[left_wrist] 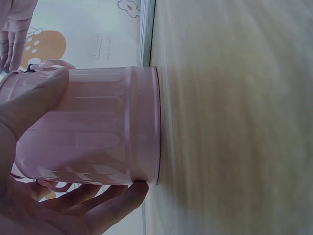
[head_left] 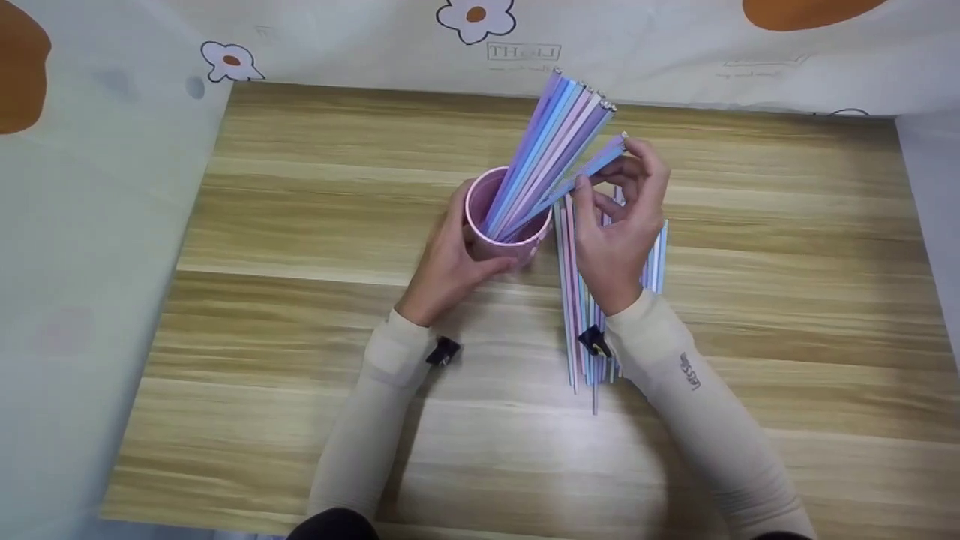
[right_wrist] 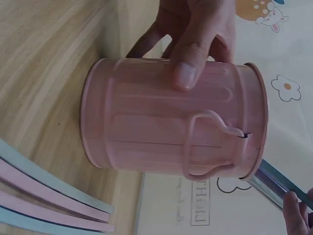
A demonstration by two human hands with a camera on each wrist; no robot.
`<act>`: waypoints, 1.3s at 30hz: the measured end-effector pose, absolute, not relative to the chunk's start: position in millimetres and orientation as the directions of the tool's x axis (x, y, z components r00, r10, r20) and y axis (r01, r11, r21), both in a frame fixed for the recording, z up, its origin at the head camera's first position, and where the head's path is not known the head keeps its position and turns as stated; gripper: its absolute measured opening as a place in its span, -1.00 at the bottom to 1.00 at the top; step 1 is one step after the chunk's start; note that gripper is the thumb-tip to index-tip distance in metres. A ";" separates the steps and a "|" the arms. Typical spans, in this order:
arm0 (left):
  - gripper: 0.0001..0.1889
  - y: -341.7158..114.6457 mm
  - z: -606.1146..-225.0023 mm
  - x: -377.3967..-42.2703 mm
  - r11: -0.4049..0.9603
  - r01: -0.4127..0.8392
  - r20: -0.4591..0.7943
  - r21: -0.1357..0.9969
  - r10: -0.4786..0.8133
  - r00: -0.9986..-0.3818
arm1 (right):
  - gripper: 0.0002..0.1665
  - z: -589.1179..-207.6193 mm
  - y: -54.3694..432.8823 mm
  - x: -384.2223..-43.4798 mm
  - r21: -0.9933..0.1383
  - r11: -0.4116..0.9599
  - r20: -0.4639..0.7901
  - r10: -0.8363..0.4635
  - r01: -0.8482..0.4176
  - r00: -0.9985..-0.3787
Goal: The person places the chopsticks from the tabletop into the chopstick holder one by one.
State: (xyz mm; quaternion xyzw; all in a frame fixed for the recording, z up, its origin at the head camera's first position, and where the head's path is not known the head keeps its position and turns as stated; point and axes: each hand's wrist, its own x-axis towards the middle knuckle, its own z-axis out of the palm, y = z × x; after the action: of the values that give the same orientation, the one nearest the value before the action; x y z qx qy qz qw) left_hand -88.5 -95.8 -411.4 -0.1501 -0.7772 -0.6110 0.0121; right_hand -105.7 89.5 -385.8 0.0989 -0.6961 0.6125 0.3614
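A pink bucket [head_left: 486, 193] with small looped side handles stands on the table, holding a bunch of pastel straws [head_left: 546, 146] that lean to the right. My left hand [head_left: 446, 262] grips the bucket's side, thumb on the near face and fingers round the far side. At the right of the rim, my right hand [head_left: 622, 225] pinches a few blue and purple straws [head_left: 598, 163] near their upper ends; their lower ends are inside the bucket. More loose straws [head_left: 568, 300] lie on the table, partly hidden under the right hand and forearm.
The wood-grain table [head_left: 300, 225] reaches back to a pale curtain [head_left: 360, 45] printed with flowers. Another pale sheet [head_left: 90, 262] hangs along the left edge. Small black clips [head_left: 442, 350] sit by the sleeve cuffs.
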 end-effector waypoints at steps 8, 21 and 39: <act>0.07 -97.6 -430.5 -94.7 0.188 0.278 0.236 0.942 0.216 -0.947 | -0.41 -387.6 94.7 -103.0 -0.790 0.239 0.612 0.265 -0.565 -0.745; 0.04 -97.0 -409.4 -88.2 0.218 0.231 0.180 0.948 0.230 -0.956 | -0.61 -399.5 167.5 -108.0 -0.821 0.535 0.398 0.290 -0.198 -0.870; 0.04 -96.7 -413.4 -88.6 0.189 0.261 0.216 0.947 0.227 -0.950 | -0.42 -425.1 212.4 -104.0 -0.699 0.694 -0.020 0.221 0.171 -0.975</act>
State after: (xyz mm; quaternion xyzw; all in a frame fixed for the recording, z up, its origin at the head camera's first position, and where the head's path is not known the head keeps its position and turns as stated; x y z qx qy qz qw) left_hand -88.6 -96.7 -413.4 -0.1583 -0.7710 -0.6167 0.0135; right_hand -104.0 212.4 -425.1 -0.1067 -0.9197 0.3765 0.0328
